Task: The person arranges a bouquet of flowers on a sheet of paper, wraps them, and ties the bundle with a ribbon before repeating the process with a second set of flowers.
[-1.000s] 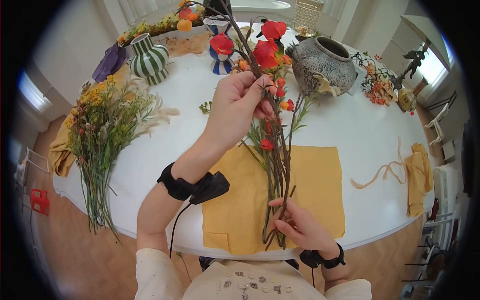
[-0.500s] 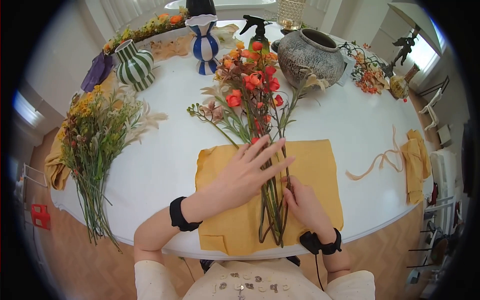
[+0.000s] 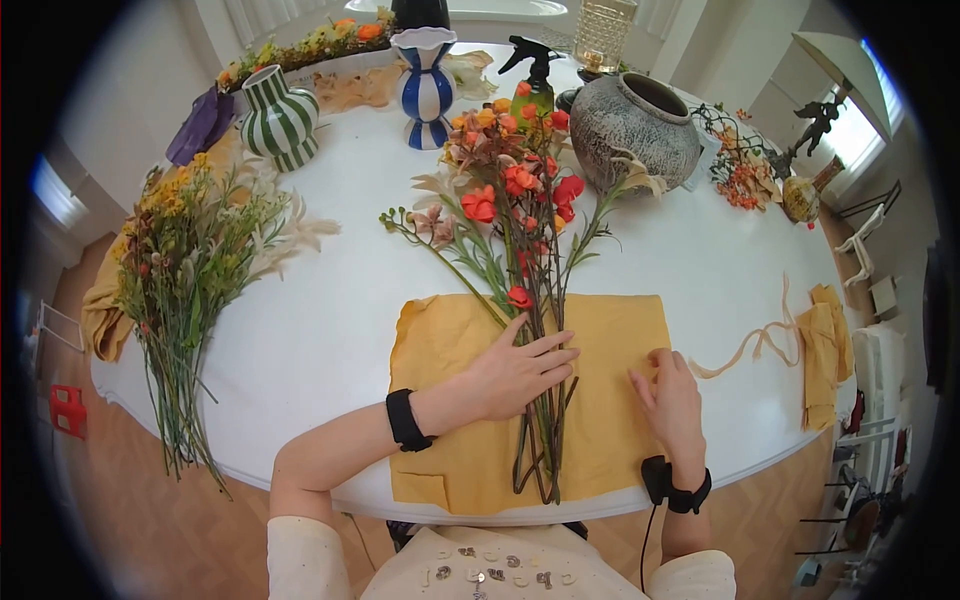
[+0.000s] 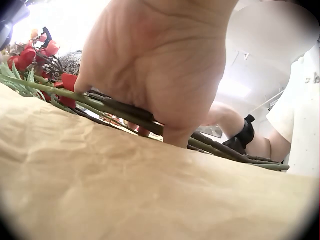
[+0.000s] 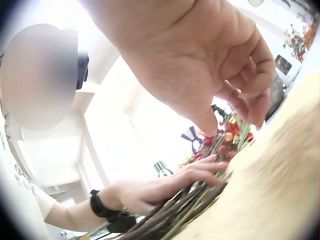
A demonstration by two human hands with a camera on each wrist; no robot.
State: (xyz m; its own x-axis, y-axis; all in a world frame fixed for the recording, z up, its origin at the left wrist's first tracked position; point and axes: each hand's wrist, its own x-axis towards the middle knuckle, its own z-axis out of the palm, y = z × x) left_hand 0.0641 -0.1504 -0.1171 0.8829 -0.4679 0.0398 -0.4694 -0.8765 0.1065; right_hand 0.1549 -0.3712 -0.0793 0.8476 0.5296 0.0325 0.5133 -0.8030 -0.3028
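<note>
Moved off the flower bundle (image 3: 521, 298) since the earlier frame: your right hand (image 3: 673, 405), now apart at its right, fingers loosely bent | your left hand (image 3: 512, 375) across the bundle, fingers spread | bundle partly on yellow sheet (image 3: 615, 455); mottled pot (image 3: 632, 130), spray bottle (image 3: 537, 95), blue-striped vase (image 3: 428, 92) beyond; second bunch (image 3: 195, 260) left

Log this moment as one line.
left hand: rests on flower stems | right hand: holds nothing, over yellow sheet | yellow sheet: under flower stems, on white table
</note>
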